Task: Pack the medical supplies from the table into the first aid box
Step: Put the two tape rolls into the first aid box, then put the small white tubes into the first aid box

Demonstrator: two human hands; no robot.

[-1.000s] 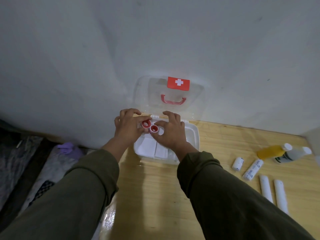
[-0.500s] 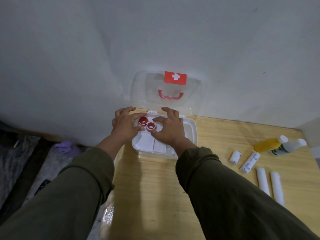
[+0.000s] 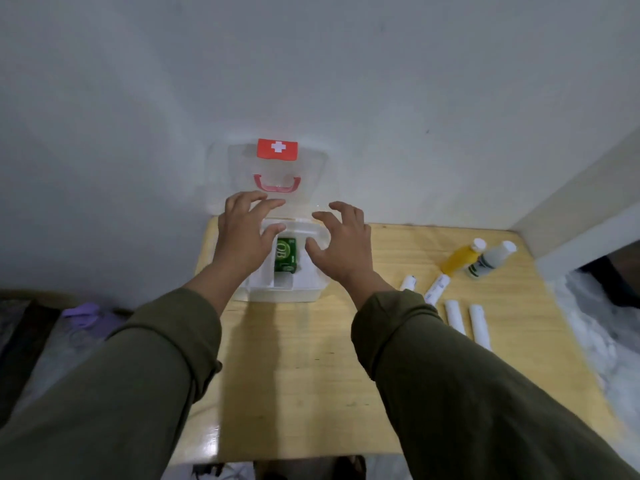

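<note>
**Both hands spread above the open first aid box**

We see the first aid box (image 3: 277,292) at the table's (image 3: 311,375) back edge, its clear lid (image 3: 277,174) raised against the wall. A green packet (image 3: 286,255) lies inside, long axis running from us toward the wall. Our left hand (image 3: 242,237) and right hand (image 3: 341,242) hover over the box with fingers splayed, holding nothing; the packet sits between them. Four white rolls (image 3: 454,317) and two bottles (image 3: 462,256) lie on the table right of the box.
</note>
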